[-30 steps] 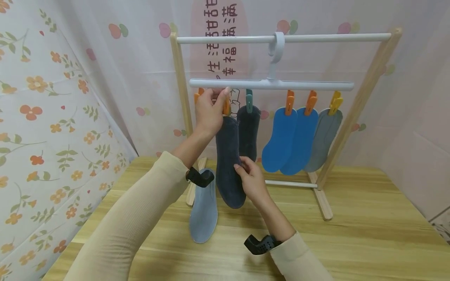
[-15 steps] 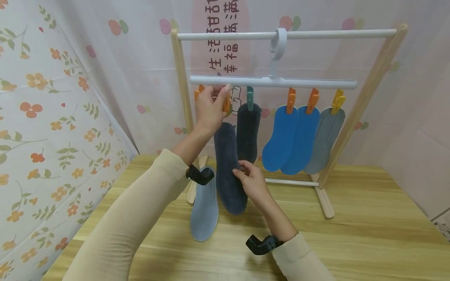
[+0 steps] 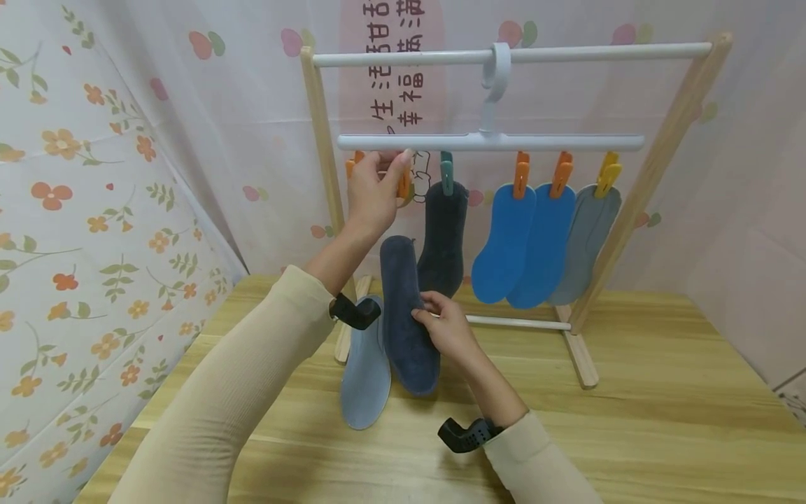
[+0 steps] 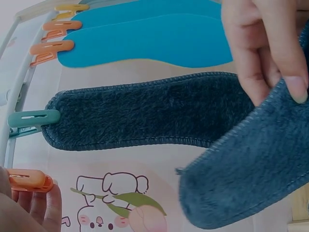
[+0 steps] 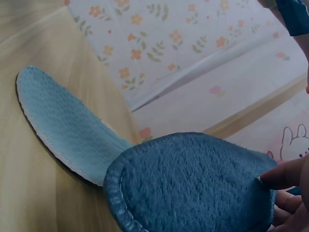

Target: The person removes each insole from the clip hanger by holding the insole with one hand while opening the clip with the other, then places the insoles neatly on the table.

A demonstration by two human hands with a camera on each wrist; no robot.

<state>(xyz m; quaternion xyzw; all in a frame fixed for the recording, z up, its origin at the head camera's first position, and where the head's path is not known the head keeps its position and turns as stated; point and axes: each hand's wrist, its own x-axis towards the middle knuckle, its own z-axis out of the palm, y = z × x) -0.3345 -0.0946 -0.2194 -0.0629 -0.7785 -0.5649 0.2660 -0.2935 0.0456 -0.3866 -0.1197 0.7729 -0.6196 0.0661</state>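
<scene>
My right hand (image 3: 448, 330) pinches the edge of a dark, fuzzy insole (image 3: 406, 315), which hangs tilted just above the table. Up at the white hanger (image 3: 541, 143), my left hand (image 3: 373, 192) pinches an orange clothespin (image 4: 30, 180). A gap separates that clothespin from the insole's top end. Behind them, a matching dark insole (image 3: 444, 234) hangs from a green clothespin (image 3: 447, 173). One light grey insole (image 3: 365, 385) lies on the table below my left wrist, partly covered by the wrist camera. Another orange clothespin (image 3: 350, 166) shows beside my left hand.
Two blue insoles (image 3: 504, 245) and a grey insole (image 3: 585, 238) hang at the right from orange and yellow clothespins (image 3: 608, 175). A wooden rack (image 3: 667, 168) with white rods carries the hanger. The wooden table (image 3: 661, 392) lies beneath; floral cloth (image 3: 94, 210) covers the left side.
The dark insole in my right hand has come away from the orange clothespin and moved downward, its lower end nearer the table. My left hand stays at the clothespin.
</scene>
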